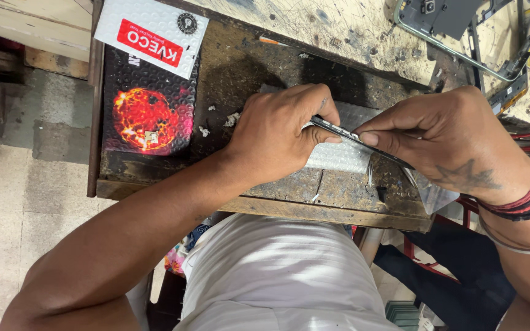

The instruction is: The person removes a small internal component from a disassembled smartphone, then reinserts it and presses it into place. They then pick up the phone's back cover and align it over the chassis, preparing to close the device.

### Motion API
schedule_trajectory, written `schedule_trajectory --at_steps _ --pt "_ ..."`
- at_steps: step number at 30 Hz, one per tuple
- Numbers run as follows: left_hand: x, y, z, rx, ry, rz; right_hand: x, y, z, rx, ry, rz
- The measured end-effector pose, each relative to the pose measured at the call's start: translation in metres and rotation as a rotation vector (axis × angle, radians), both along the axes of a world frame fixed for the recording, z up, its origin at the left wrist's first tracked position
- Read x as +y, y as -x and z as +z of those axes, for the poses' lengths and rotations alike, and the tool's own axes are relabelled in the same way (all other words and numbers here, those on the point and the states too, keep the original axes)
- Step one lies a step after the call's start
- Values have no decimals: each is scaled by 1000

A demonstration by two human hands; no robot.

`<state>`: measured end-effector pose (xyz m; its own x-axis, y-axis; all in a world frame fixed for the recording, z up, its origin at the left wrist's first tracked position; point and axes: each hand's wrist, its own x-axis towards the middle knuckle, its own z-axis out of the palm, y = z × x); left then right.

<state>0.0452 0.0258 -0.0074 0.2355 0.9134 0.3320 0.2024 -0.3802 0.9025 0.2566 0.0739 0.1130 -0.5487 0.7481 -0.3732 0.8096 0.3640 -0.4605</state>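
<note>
Head view: a thin dark phone panel [357,140] is held edge-up at frame centre, over a bubble-wrap sheet [338,156] on the worn wooden bench [289,196]. It is pinched by the left hand [283,135] at 9 o'clock and the right hand [449,144] at 3 o'clock — fingers closed tight on it. A fire-printed packet [148,110] is noted at 10 o'clock.

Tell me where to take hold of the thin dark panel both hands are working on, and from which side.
Judging by its pose, grip the thin dark panel by its long edges. It stands edge-up over the bubble wrap, so pinch across its faces from above, near each end, as the left hand and right hand do.
</note>
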Motion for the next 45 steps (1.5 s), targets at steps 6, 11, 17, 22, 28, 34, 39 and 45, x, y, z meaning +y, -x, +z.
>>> schedule_trajectory --at_steps 6,11,17,22,28,34,39,45 --pt "0 -1 -1 -10 10 -17 1 0 2 -21 30 -7" --pt "0 -1 -2 -13 -5 -9 4 1 3 -17 44 9" --pt "1 -1 -2 -16 4 -11 4 1 4 -9 39 27" --pt "1 -1 -1 -18 -13 -9 5 1 5 -25 -2 90" --pt "0 -1 -1 -7 1 -10 5 3 7 -35 -25 126" --pt "1 0 -1 -7 6 -15 5 6 10 -37 -44 170" --pt "0 0 -1 -8 4 -10 4 8 12 -47 -75 176" --pt "-1 0 1 -10 -22 5 1 8 13 -62 -71 124"
